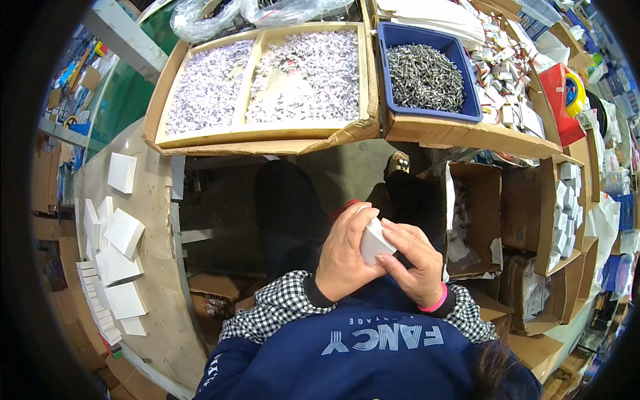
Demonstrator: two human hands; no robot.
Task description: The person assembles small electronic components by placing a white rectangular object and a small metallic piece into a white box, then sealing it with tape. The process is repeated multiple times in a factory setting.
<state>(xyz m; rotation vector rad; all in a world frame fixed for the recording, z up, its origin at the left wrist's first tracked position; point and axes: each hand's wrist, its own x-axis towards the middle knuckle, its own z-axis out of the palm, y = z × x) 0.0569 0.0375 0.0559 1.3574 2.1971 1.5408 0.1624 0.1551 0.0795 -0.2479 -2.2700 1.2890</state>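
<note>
The desk (pixel 163 270), at left, carries several white boxes (pixel 125 232). The divided wooden tray (pixel 267 133), at the front, contains many small white pieces. The blue plastic bin (pixel 433 115), right of the tray, contains small metal parts. Left hand (pixel 341 259) and right hand (pixel 417 261): fingers curled, partly closed, gripping one small white carton (pixel 375 245) between them, before the torso.

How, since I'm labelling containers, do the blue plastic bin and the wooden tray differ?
The blue plastic bin has one compartment; the wooden tray has two. The bin holds dark, metallic-looking pieces; the tray holds mostly whitish pieces. The tray is wider than the bin. Both are open-topped and hold many small pieces.
</note>
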